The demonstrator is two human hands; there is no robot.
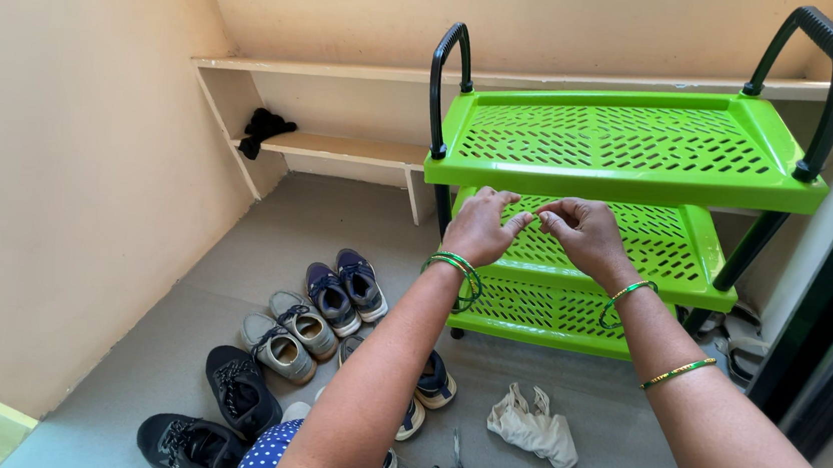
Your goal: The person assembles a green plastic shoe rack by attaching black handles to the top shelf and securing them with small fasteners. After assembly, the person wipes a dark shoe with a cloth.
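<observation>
Rack: we see a bright green plastic shoe rack [635,143] with three slotted tiers and black arched side handles, standing on the floor against the back wall, right of centre.
Middle tier: our hands hover just in front of its slotted surface [671,248], below the front lip of the top tier.
Left hand: our left hand [480,228] is loosely curled, fingers bent inward, thumb reaching toward the other hand; it grips nothing we can make out. Green bangles ring the wrist.
Right hand: our right hand [585,235] is likewise half-closed, fingertips pinched toward the left hand's; the two hands nearly meet. Whether something tiny sits between the fingertips we cannot tell, as the view is too small there.
Shoes: several pairs lie on the floor to the left of the rack: navy trainers [346,288], grey lace-ups [287,335] and black shoes [220,413].
Cloth: a crumpled pale cloth [533,428] lies on the floor in front of the bottom tier.
Sandals: a grey pair [743,343] sits just right of the rack's base.
Wall shelf: a low beige shelf [354,148] runs along the back wall, with a dark bundle [265,130] at its left end.
Floor: grey floor [234,248].
</observation>
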